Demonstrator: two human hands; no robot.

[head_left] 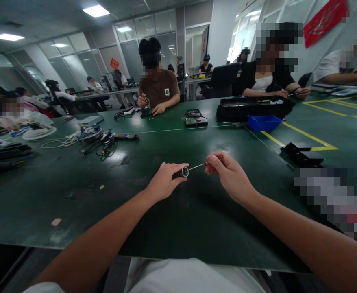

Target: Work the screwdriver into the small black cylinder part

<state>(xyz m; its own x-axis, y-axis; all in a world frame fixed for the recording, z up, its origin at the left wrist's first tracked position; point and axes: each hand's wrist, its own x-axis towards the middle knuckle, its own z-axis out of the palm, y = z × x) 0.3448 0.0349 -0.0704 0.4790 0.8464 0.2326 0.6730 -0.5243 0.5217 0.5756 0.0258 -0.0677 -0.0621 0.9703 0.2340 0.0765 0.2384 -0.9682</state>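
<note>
My left hand (165,179) is closed around a small dark cylinder (185,172) whose open end, with a pale ring-shaped rim, faces right. Pinched in my right hand (225,173) is a screwdriver (196,167) with a thin metal shaft and a bit of red showing at the fingers; its handle is mostly hidden. The shaft's tip reaches the cylinder's open end. Whether it touches the inside, I cannot tell. Both hands are held above the green table (166,224).
A blue tray (264,122) stands before a long black casing (254,108). Circuit boards (196,121) lie mid-table, and tangled cables (105,144) lie to the left. Black parts (302,154) sit at right. Across the table a person in brown (158,89) works, with another person (266,81) farther right.
</note>
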